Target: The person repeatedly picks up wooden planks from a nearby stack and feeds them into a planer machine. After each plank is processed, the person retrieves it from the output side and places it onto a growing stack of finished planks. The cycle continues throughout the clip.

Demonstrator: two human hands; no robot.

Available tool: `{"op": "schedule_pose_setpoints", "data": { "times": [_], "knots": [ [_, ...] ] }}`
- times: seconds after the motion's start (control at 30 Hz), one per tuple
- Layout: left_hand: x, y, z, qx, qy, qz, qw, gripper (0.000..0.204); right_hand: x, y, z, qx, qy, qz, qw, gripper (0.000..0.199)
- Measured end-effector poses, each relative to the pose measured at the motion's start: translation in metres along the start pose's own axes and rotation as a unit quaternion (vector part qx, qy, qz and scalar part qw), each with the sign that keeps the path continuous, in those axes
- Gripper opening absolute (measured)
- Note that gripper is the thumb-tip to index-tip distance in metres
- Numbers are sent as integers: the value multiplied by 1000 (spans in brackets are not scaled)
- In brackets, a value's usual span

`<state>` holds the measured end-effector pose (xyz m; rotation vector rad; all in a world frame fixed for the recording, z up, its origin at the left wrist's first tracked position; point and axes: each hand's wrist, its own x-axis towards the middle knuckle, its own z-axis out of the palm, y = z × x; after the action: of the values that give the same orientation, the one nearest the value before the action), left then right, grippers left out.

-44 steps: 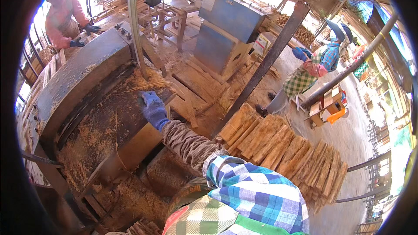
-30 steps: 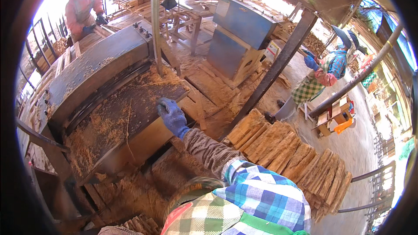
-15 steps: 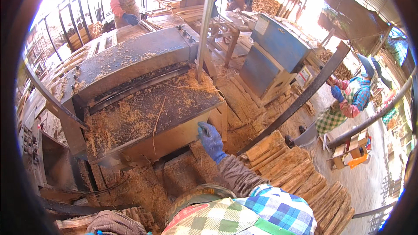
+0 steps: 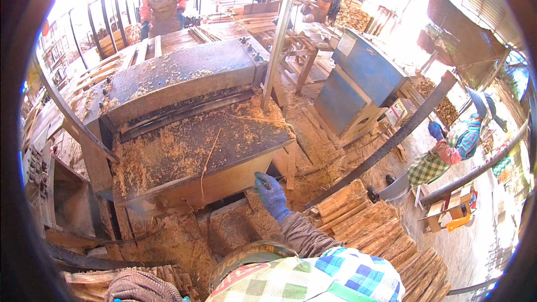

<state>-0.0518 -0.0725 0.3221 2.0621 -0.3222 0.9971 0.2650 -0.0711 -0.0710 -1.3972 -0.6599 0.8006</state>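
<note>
My right hand [image 4: 272,197], in a blue glove, is beside the near right corner of a metal machine table [image 4: 190,156]. Its fingers are loosely bent and apart from the thumb, and nothing shows in them. Whether the fingertips touch the table's front face I cannot tell. Sawdust and a thin wood strip [image 4: 210,157] lie on the table top. Behind it rises the machine's grey hood [image 4: 179,72], also dusted with shavings. Of my left arm only a brown knit sleeve [image 4: 140,286] shows at the lower edge; that hand is out of the picture.
Wood slats are stacked [image 4: 380,235] at my right. A slanting dark bar [image 4: 386,139] and a metal post [image 4: 281,39] stand near the machine. Beyond are a blue cabinet [image 4: 366,67] and co-workers, one [image 4: 163,5] behind the machine, another [image 4: 456,142] at the right.
The view has shifted slightly, while my right hand stays by the table corner. The co-worker behind the machine has lowered an outstretched arm and stands upright, away from the strips there.
</note>
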Motion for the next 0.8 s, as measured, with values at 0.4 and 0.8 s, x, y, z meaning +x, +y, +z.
{"op": "schedule_pose_setpoints", "data": {
  "times": [0.4,0.8],
  "knots": [
    [5,-17,-3,19,1,-19,1000,34,3,1,4,33,-8,56,998,35],
    [7,-15,-12,41,-10,-14,999,36,7,-4,13,-46,-19,-39,998,35]
  ]
}}
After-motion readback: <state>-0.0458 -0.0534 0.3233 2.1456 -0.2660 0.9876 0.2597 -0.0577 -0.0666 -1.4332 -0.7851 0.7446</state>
